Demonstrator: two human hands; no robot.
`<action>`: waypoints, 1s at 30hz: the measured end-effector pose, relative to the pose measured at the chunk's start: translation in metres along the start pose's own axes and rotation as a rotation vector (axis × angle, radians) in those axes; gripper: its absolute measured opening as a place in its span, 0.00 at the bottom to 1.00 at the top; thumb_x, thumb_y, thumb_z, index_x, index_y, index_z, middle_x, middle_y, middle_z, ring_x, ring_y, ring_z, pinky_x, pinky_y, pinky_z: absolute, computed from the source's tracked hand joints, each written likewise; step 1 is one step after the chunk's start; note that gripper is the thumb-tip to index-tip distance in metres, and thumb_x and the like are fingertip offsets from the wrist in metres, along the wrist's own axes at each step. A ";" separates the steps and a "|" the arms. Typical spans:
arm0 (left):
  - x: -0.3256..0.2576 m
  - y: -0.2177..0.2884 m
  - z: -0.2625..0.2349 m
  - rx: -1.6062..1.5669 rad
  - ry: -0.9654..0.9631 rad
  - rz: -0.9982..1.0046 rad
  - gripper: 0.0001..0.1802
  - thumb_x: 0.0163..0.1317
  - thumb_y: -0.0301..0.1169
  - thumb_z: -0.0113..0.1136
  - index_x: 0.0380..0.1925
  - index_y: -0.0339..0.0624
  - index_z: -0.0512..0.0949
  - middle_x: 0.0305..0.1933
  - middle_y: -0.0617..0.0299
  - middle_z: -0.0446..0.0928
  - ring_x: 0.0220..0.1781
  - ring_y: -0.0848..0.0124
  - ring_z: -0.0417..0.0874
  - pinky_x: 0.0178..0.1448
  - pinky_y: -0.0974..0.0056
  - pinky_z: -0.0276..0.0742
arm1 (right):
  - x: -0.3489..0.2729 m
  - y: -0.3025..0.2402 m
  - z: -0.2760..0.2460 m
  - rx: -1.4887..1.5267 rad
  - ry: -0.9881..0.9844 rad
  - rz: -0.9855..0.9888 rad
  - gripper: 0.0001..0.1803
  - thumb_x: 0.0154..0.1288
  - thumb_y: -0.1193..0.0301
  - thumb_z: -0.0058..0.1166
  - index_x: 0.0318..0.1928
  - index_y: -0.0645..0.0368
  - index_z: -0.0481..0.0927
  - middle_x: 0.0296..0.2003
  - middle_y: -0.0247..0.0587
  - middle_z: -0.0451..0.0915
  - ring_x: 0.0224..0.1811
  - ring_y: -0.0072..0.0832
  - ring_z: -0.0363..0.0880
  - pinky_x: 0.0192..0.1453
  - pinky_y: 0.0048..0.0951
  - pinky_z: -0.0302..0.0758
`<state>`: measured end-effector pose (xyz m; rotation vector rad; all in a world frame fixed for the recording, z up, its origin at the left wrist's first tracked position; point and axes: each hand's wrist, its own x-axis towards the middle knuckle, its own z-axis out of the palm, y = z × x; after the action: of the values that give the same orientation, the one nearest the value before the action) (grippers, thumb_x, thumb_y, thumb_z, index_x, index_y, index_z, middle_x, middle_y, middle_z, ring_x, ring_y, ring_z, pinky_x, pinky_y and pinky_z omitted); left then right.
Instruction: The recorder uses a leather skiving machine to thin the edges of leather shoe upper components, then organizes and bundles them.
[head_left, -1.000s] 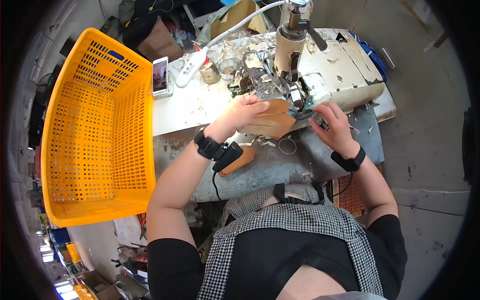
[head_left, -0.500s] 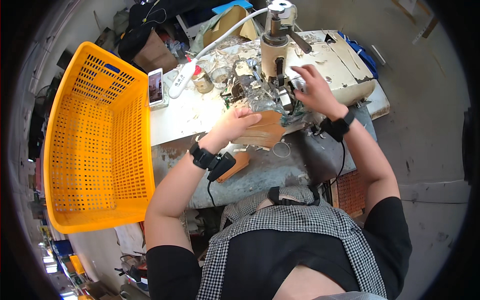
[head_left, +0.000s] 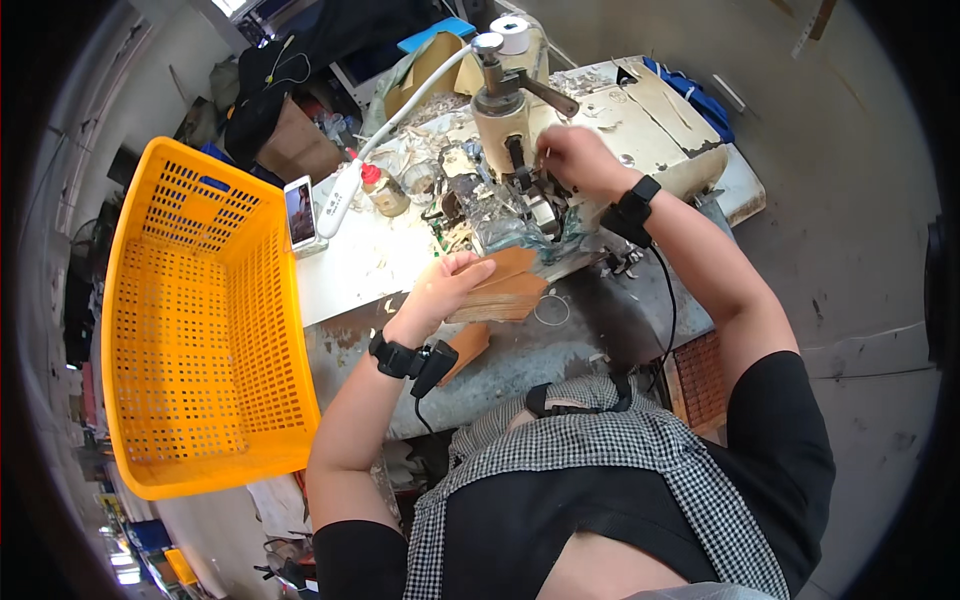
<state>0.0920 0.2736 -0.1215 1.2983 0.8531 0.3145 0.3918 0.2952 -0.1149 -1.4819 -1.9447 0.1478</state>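
Note:
My left hand (head_left: 440, 292) is closed on a stack of brown leather pieces (head_left: 505, 287), thumb on top, at the front edge of the bench. The stack lies just in front of a cream-coloured machine (head_left: 500, 130) with a metal post and a side lever. Beside the machine's post, my right hand (head_left: 582, 162) is raised with its fingers curled together; whatever they hold, if anything, is hidden. Below the left hand, another brown leather piece (head_left: 466, 350) rests on the grey worktop. Near the stack lies a thin pale ring (head_left: 552, 326).
A large yellow plastic basket (head_left: 265, 330) stands at the left. Along the bench are a phone (head_left: 299, 210), a white power strip (head_left: 338, 205), a red-capped bottle (head_left: 385, 195) and a glass jar (head_left: 418, 182). Scraps litter the bench around the machine. A black cable (head_left: 672, 290) hangs from my right wrist.
My right hand's fingers have gone from spread to curled beside the machine's post. The left hand still holds the leather stack. The whole view has shifted a little.

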 end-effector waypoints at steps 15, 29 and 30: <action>0.005 0.002 0.006 0.026 0.021 -0.050 0.10 0.68 0.37 0.58 0.38 0.41 0.79 0.34 0.71 0.80 0.34 0.85 0.77 0.40 0.75 0.73 | 0.000 0.003 0.002 0.407 -0.332 0.052 0.14 0.53 0.67 0.65 0.38 0.59 0.81 0.29 0.36 0.76 0.33 0.28 0.73 0.43 0.28 0.72; 0.001 0.005 0.005 -0.032 0.027 -0.055 0.07 0.68 0.34 0.58 0.35 0.42 0.79 0.33 0.69 0.81 0.33 0.83 0.80 0.39 0.75 0.76 | 0.007 0.006 -0.005 -0.034 -0.132 0.243 0.06 0.52 0.72 0.56 0.30 0.59 0.83 0.28 0.45 0.83 0.36 0.43 0.81 0.47 0.37 0.74; 0.001 0.005 0.005 -0.045 0.012 -0.056 0.07 0.68 0.33 0.58 0.35 0.42 0.79 0.33 0.69 0.81 0.33 0.83 0.80 0.39 0.75 0.76 | 0.007 0.017 -0.008 -0.132 -0.006 0.343 0.06 0.53 0.72 0.56 0.30 0.58 0.83 0.29 0.45 0.82 0.36 0.43 0.80 0.48 0.37 0.73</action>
<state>0.0971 0.2724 -0.1171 1.2302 0.8863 0.2963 0.4095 0.3051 -0.1138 -1.8967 -1.7182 0.1776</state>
